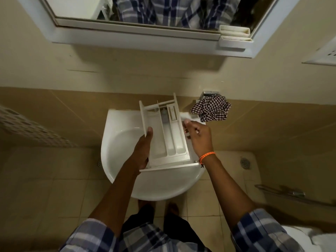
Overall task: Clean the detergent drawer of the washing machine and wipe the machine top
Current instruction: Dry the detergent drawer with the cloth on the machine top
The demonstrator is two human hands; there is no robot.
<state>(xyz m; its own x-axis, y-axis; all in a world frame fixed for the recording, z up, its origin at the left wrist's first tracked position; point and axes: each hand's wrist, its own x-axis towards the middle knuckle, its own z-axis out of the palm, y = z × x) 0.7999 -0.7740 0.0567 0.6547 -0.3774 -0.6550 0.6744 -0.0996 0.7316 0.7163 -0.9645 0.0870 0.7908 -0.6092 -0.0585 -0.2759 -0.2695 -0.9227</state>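
I hold the white detergent drawer [164,135] over a white basin [123,142]. It has three long compartments, and its front panel faces me. My left hand [143,150] grips the drawer from below at its left side, thumb on the left wall. My right hand [198,137] sits at the drawer's right wall, fingers closed on a small white object that is blurred and partly hidden. A checked cloth [211,110] lies crumpled on the basin's back right corner, by a metal tap [209,93].
A mirror cabinet [145,35] juts out from the wall above the basin. A white perforated basket [27,128] is at the left. Floor drains [245,162] sit in the tiled floor, and a metal rail [291,195] runs at the right.
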